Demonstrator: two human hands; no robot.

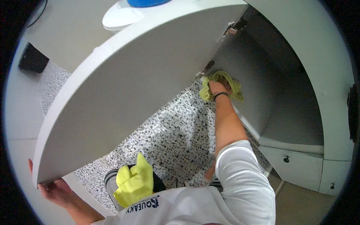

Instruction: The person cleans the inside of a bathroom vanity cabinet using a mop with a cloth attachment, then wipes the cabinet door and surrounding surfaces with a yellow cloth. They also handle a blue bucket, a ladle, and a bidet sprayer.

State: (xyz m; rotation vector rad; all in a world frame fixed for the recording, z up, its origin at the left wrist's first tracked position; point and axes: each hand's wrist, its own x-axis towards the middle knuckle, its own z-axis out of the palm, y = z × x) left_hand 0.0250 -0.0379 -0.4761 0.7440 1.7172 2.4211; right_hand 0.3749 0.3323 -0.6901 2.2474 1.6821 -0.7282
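Note:
My left hand (pixel 56 189) grips the outer edge of a white cabinet door (pixel 135 73) that stands swung out, its grey inner face towards me. My right arm reaches down to the hinge side of the cabinet, where my right hand (pixel 219 86) holds a yellow-green cloth (pixel 237 89). The cloth is bunched around my fingers and partly hides them. It lies against the lower inside of the cabinet (pixel 253 76), beside the lower door hinge (pixel 200 74). An upper hinge (pixel 233 30) joins the door higher up.
Below lies a black-and-white speckled floor (pixel 174 132). A bright yellow glove or cloth (pixel 135 180) hangs at my waist. White drawers with dark knobs (pixel 292 166) stand at the right. A white toilet (pixel 121 17) and a black bin-like object (pixel 33 58) are beyond the door.

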